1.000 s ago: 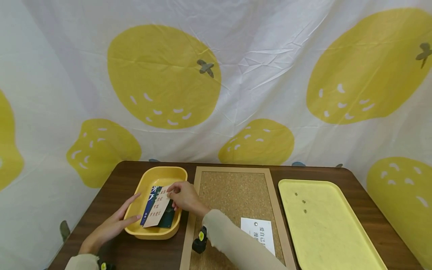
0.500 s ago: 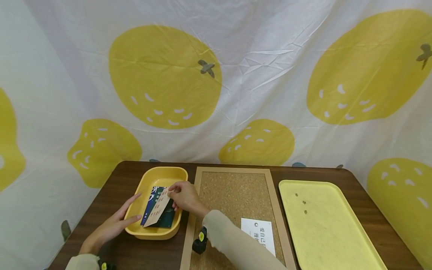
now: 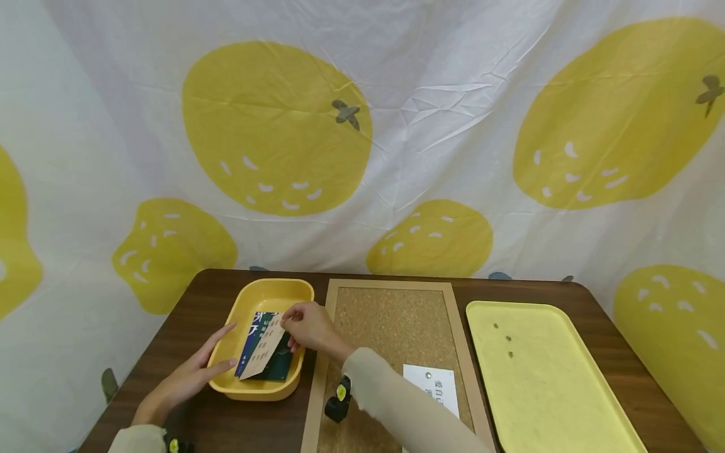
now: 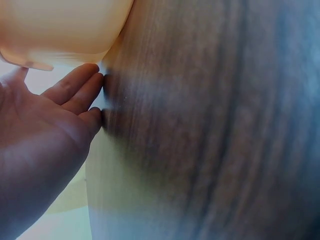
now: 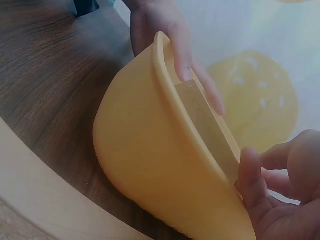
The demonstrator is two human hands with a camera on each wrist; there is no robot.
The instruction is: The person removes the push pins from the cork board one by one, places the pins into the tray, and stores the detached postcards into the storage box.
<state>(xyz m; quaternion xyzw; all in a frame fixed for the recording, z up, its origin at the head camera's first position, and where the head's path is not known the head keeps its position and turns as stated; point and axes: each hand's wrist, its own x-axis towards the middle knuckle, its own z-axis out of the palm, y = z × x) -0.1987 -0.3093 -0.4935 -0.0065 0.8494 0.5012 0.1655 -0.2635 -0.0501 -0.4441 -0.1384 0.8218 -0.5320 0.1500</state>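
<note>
In the head view a yellow plastic basin (image 3: 277,288) stands at the table's left. My right hand (image 3: 308,326) pinches the upper right corner of a beige card (image 3: 262,353) with red-brown writing, held tilted inside the basin. Under it lie a blue card (image 3: 247,352) and a dark green card (image 3: 281,366). My left hand (image 3: 189,375) rests at the basin's left side, fingers extended and thumb over the rim. The left wrist view shows that hand's fingertips (image 4: 100,80) low by the tabletop. In the right wrist view the card's edge (image 5: 207,120) shows above the rim.
Right of the basin lies a wood-framed corkboard (image 3: 391,321), with a printed white card (image 3: 444,385) and a round pin on it, partly behind my right sleeve. Further right, a pale yellow tray (image 3: 561,384) holds several small pins (image 3: 508,338).
The beige card's right edge has been lifted, so it now tilts up and shows more of the cards underneath. The left hand has stayed at the basin.
</note>
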